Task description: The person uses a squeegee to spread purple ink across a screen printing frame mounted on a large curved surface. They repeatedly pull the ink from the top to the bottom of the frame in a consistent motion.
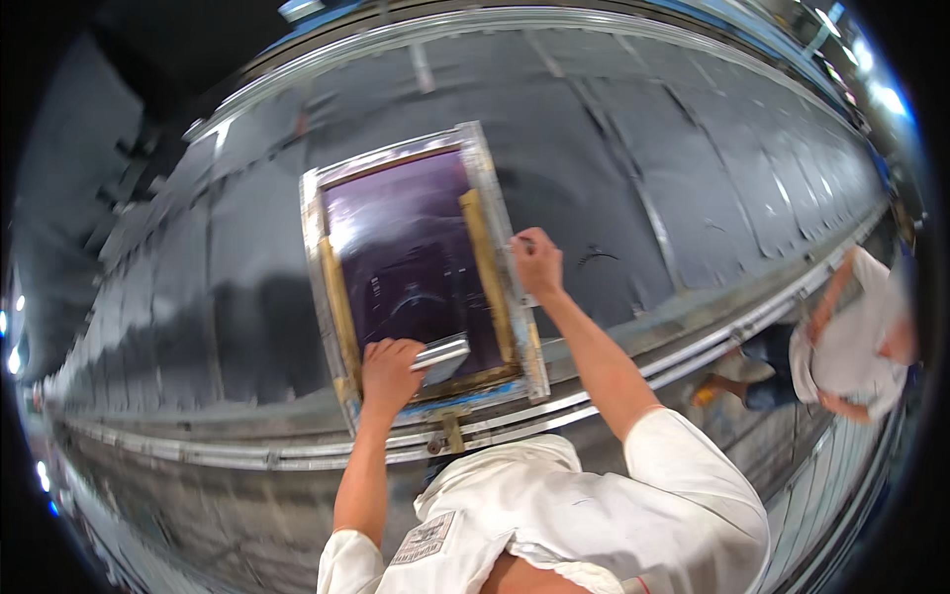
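A metal-edged screen printing frame lies at a slight tilt on the long dark table, with a glossy purple mesh inside it. Brown tape runs along the mesh's sides. My left hand is closed around one end of a silver squeegee, which lies across the near part of the mesh. At the frame's right side my right hand has its fingers curled at the metal edge; part of the grip is hidden by the hand itself.
The dark-covered table stretches far to both sides, with seams across it. A metal rail follows its near edge, and a bracket sits at the frame's near end. Another person stands by the rail at the right.
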The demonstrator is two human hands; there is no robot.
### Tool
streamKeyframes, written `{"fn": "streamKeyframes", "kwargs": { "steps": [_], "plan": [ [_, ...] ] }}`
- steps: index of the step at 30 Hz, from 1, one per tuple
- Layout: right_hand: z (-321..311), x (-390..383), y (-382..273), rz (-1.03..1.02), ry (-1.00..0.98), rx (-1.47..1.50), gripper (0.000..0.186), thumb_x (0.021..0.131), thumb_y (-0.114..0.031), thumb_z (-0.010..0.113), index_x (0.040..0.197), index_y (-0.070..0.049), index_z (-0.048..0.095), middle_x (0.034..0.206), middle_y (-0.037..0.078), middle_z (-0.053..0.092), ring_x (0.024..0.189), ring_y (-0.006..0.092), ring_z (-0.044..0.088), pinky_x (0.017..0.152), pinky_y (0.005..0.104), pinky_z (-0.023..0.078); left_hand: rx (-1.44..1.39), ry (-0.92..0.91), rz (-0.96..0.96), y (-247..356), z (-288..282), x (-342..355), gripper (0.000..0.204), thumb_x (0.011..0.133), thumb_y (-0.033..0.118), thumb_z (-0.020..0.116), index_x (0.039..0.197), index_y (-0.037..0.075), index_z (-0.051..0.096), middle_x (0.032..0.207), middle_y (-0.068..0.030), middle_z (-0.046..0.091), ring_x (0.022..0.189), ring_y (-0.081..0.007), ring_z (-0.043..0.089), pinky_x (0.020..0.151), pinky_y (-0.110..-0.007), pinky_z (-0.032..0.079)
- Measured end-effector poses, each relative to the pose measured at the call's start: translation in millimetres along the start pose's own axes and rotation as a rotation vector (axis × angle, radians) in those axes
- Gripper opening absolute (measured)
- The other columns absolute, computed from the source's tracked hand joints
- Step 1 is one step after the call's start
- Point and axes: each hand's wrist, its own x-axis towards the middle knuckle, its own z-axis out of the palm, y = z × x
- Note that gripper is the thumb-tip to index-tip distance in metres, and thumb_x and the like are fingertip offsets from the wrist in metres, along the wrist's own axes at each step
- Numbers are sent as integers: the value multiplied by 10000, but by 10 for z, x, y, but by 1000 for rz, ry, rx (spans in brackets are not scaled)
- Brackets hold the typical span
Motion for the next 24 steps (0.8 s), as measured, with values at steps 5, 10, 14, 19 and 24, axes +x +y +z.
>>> {"fn": "streamKeyframes", "kwargs": {
  "steps": [5,10,14,19,24],
  "plan": [
    [-32,3,-139,169,-81,24,167,945,-212,691,985,-51,675,814,186,724,800,353,741,728,406,553,-20,-96,-42,-25,-139,147,221,746,210,833,948,142,774,959,-22,761,894,-275,686,826,-434,457],
    [100,16,65,38,-8,-94,186,957,-249,699,998,-67,684,796,122,725,715,285,714,690,401,535,-97,-252,19,-251,-120,226,154,747,228,827,866,142,781,894,-48,766,857,-281,710,800,-435,475],
    [-2,64,-45,76,-168,-416,220,946,-303,707,1014,-94,698,952,180,746,909,389,720,793,466,552,-122,-234,51,-523,-293,741,157,726,221,825,841,131,766,860,-64,754,801,-313,697,733,-447,469],
    [246,334,-888,-426,-575,-277,290,900,-333,763,1002,-68,704,980,160,715,1014,360,658,887,487,511,-24,-156,112,-924,-250,1394,166,764,254,816,861,131,758,847,-83,728,774,-325,681,744,-455,481],
    [971,384,-1128,-524,-969,-602,236,820,-235,789,932,-60,677,910,147,718,936,365,676,833,493,506,-58,-108,29,-1003,-198,1650,125,782,247,805,829,143,754,799,-96,713,773,-330,679,747,-464,481]
  ]
}}
